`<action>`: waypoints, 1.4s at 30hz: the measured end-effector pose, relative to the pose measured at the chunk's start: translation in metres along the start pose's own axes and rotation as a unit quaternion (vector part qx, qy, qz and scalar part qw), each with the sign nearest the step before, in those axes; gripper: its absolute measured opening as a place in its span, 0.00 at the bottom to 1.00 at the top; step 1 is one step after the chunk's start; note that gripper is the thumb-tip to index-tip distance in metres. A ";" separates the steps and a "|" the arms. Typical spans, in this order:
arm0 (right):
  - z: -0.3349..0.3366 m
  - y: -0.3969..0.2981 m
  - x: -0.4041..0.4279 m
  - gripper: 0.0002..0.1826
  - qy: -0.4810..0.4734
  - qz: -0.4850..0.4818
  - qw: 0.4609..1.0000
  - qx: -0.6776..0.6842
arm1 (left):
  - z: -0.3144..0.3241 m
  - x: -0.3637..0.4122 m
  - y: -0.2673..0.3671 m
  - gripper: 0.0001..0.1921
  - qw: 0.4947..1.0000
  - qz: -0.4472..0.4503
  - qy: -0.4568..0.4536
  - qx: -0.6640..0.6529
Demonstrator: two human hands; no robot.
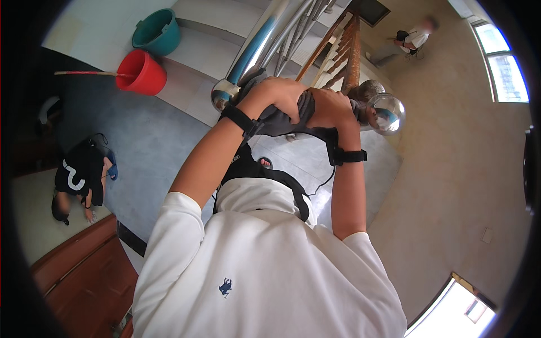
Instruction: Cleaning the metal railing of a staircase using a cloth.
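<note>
A dark grey cloth [277,120] lies bunched over a shiny metal handrail, between two ball-shaped end caps. My left hand [285,95] grips its left part, thumb pointing down over the folds. Close beside it, my right hand [329,105] holds the right part, fingers curled over the far side. The left metal ball [226,94] sits at the cloth's left end, and the other metal ball [385,114] is just right of my right hand. Most of the rail under the cloth is hidden. Black straps circle both my wrists.
Stairs [192,42] rise ahead, with a red bucket [143,74] holding a stick and a green bucket [158,34] on them. Beyond the metal railing [258,46] runs a wooden balustrade [351,55]. One person [82,173] is at the left, another [416,40] at far right.
</note>
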State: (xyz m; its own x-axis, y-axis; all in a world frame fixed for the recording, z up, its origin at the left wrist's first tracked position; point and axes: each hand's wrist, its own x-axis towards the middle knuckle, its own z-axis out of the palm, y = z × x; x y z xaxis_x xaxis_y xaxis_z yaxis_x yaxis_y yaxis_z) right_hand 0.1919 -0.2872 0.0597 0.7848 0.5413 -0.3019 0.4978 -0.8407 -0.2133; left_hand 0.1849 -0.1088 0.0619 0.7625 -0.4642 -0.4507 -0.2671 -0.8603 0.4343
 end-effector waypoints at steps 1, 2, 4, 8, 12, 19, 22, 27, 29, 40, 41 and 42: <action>0.002 -0.002 -0.002 0.32 0.006 -0.003 1.000 0.004 | -0.001 -0.007 0.004 0.41 0.999 -0.021 0.025 0.014; 0.004 -0.004 -0.006 0.31 0.052 0.005 0.999 0.003 | 0.007 -0.010 0.003 0.40 0.997 -0.018 0.074 0.030; 0.013 -0.014 -0.025 0.30 0.188 -0.022 0.982 -0.001 | 0.027 -0.021 0.010 0.39 0.991 -0.027 0.122 0.048; 0.065 -0.009 -0.030 0.25 0.370 -0.028 0.928 -0.010 | 0.077 -0.016 0.013 0.33 0.923 -0.008 0.356 0.147; 0.076 -0.023 -0.039 0.27 0.456 -0.023 0.890 -0.023 | 0.102 -0.030 0.015 0.26 0.872 0.018 0.453 0.185; 0.052 -0.049 -0.039 0.42 0.354 -0.027 0.933 0.052 | 0.091 -0.073 -0.024 0.32 0.877 0.086 0.452 0.142; 0.049 -0.066 -0.025 0.45 0.321 -0.049 0.945 0.051 | 0.097 -0.092 -0.054 0.33 0.870 0.107 0.457 0.153; 0.042 -0.105 0.003 0.35 0.274 -0.099 0.955 0.059 | 0.069 -0.137 -0.087 0.32 0.884 0.119 0.451 -0.019; 0.049 -0.123 0.010 0.27 0.288 -0.053 0.953 0.083 | 0.056 -0.129 -0.084 0.30 0.856 0.125 0.487 -0.117; 0.030 -0.151 0.061 0.20 0.390 0.159 0.878 0.227 | -0.013 -0.050 -0.132 0.17 0.880 0.061 0.455 -0.120; 0.032 -0.161 0.058 0.21 0.382 0.175 0.877 0.231 | -0.001 -0.047 -0.143 0.18 0.894 0.072 0.408 -0.170; 0.035 -0.169 0.051 0.23 0.370 0.193 0.877 0.237 | 0.012 -0.049 -0.151 0.23 0.905 0.080 0.355 -0.221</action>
State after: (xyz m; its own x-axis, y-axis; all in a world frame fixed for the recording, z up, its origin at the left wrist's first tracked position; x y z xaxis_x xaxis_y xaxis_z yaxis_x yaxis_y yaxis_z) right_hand 0.1348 -0.1168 0.0477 0.9734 -0.0886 0.2113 0.0701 -0.7628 -0.6428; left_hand 0.1808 0.0410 0.0094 0.9634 -0.1875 0.1915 -0.2647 -0.5529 0.7901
